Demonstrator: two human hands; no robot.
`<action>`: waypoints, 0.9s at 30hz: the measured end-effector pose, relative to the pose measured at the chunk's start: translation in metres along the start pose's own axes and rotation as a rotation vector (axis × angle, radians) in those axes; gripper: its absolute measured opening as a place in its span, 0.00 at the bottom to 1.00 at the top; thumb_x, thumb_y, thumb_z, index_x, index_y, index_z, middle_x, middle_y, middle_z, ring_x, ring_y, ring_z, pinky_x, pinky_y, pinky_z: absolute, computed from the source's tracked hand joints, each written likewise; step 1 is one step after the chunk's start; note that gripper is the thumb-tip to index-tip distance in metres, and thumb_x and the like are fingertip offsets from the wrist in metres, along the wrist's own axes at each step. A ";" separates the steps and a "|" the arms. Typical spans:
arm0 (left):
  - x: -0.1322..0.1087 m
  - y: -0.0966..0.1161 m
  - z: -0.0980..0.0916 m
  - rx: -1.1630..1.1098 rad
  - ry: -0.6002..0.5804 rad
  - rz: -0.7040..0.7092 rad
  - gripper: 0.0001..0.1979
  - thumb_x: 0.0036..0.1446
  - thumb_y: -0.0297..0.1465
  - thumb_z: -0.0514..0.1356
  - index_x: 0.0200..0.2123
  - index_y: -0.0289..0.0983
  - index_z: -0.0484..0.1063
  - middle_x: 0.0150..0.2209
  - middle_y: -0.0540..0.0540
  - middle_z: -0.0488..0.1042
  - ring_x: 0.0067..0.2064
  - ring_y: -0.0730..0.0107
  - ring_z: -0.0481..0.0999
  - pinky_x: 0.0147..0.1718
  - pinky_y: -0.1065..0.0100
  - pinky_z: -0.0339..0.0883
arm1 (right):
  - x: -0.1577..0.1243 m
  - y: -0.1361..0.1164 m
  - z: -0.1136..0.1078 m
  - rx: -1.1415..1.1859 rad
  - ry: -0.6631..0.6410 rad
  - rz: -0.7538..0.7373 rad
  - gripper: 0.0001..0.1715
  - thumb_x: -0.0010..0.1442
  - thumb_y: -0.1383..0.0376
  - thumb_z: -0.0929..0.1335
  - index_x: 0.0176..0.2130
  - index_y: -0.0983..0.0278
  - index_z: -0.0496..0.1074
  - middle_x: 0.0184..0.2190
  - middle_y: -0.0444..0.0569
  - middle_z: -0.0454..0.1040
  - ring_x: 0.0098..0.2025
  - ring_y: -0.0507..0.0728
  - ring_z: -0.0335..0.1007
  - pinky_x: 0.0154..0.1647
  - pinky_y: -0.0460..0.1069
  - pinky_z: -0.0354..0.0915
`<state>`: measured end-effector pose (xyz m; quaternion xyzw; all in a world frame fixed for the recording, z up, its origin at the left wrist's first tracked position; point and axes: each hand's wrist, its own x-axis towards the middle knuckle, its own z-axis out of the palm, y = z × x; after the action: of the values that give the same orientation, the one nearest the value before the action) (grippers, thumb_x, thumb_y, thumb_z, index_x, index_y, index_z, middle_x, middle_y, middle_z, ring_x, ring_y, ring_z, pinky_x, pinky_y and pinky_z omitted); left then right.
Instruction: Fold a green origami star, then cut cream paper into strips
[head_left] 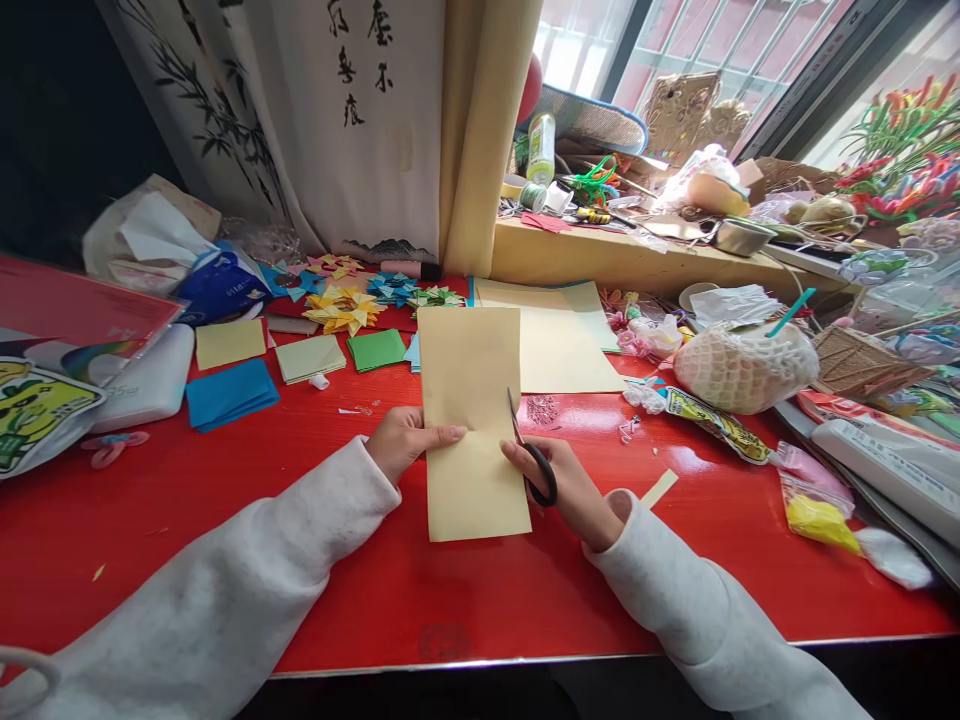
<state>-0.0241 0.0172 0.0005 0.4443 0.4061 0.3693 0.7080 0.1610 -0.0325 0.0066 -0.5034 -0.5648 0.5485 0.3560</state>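
Observation:
A long pale yellow sheet of paper (476,490) is held up in front of me above the red table. My left hand (405,440) pinches its left edge, thumb lying across the front. In my right hand (570,490) is a pair of scissors with black handles (541,475), the blades pointing up along the paper's right edge. The fingertips of that hand also touch the paper's right side. Behind it lies a stack of larger pale sheets (562,340). A narrow paper strip (660,488) rests near my right wrist.
Small stacks of yellow (231,343), blue (232,393) and green paper (376,349) lie left of centre, with folded paper stars (343,308) behind. On the right are a netted coconut-like item (746,370), packets and a woven basket (862,355). A cluttered windowsill (600,245) runs behind.

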 end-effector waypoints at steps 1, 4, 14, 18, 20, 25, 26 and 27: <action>0.000 0.000 0.000 0.002 0.001 0.000 0.14 0.37 0.32 0.66 0.31 0.31 0.75 0.34 0.41 0.77 0.38 0.57 0.74 0.37 0.61 0.68 | 0.000 0.000 0.000 0.007 -0.001 -0.005 0.22 0.51 0.50 0.64 0.20 0.64 0.58 0.14 0.39 0.57 0.15 0.46 0.51 0.15 0.43 0.48; -0.001 -0.001 0.001 0.009 0.004 0.003 0.15 0.37 0.32 0.66 0.31 0.31 0.75 0.35 0.40 0.77 0.38 0.56 0.74 0.37 0.61 0.68 | 0.000 0.000 0.000 0.009 0.008 0.000 0.23 0.50 0.49 0.63 0.20 0.64 0.58 0.14 0.39 0.57 0.15 0.46 0.51 0.15 0.44 0.47; -0.002 -0.003 0.004 0.000 -0.033 -0.014 0.13 0.38 0.31 0.66 0.31 0.32 0.75 0.34 0.41 0.77 0.38 0.58 0.74 0.37 0.62 0.68 | 0.000 0.002 -0.001 -0.004 0.034 -0.019 0.24 0.51 0.48 0.62 0.20 0.64 0.57 0.13 0.38 0.56 0.14 0.46 0.51 0.14 0.44 0.47; -0.003 -0.004 0.005 0.007 -0.040 -0.020 0.14 0.38 0.32 0.66 0.31 0.31 0.75 0.35 0.40 0.77 0.39 0.56 0.74 0.37 0.61 0.68 | 0.001 0.001 -0.001 0.006 0.051 -0.026 0.24 0.51 0.48 0.62 0.19 0.63 0.56 0.13 0.38 0.57 0.14 0.46 0.52 0.14 0.44 0.49; -0.003 -0.004 0.005 0.007 -0.041 -0.024 0.15 0.38 0.32 0.66 0.31 0.31 0.75 0.36 0.40 0.76 0.39 0.55 0.74 0.38 0.60 0.68 | 0.001 0.000 -0.001 0.000 0.048 -0.024 0.24 0.51 0.48 0.62 0.19 0.63 0.56 0.12 0.38 0.57 0.13 0.46 0.52 0.14 0.44 0.49; -0.004 -0.006 0.006 -0.008 -0.077 -0.027 0.15 0.39 0.32 0.65 0.33 0.32 0.75 0.35 0.41 0.77 0.39 0.55 0.74 0.39 0.60 0.67 | 0.002 -0.001 -0.001 -0.028 0.072 -0.053 0.25 0.51 0.47 0.62 0.18 0.63 0.55 0.10 0.38 0.56 0.12 0.46 0.52 0.12 0.44 0.46; -0.004 -0.006 0.007 -0.014 -0.082 -0.028 0.15 0.39 0.32 0.65 0.33 0.32 0.75 0.35 0.41 0.77 0.39 0.55 0.74 0.39 0.60 0.68 | 0.002 -0.001 -0.001 -0.024 0.072 -0.054 0.24 0.51 0.48 0.62 0.18 0.63 0.56 0.10 0.37 0.56 0.12 0.46 0.51 0.12 0.44 0.46; -0.004 -0.006 0.007 -0.018 -0.087 -0.031 0.14 0.39 0.32 0.65 0.33 0.33 0.75 0.35 0.42 0.77 0.39 0.56 0.74 0.38 0.61 0.68 | 0.002 -0.001 -0.001 -0.022 0.075 -0.053 0.24 0.51 0.48 0.62 0.18 0.63 0.56 0.10 0.37 0.56 0.12 0.46 0.51 0.12 0.44 0.46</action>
<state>-0.0184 0.0095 -0.0025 0.4474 0.3785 0.3423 0.7345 0.1615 -0.0302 0.0070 -0.5124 -0.5702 0.5132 0.3859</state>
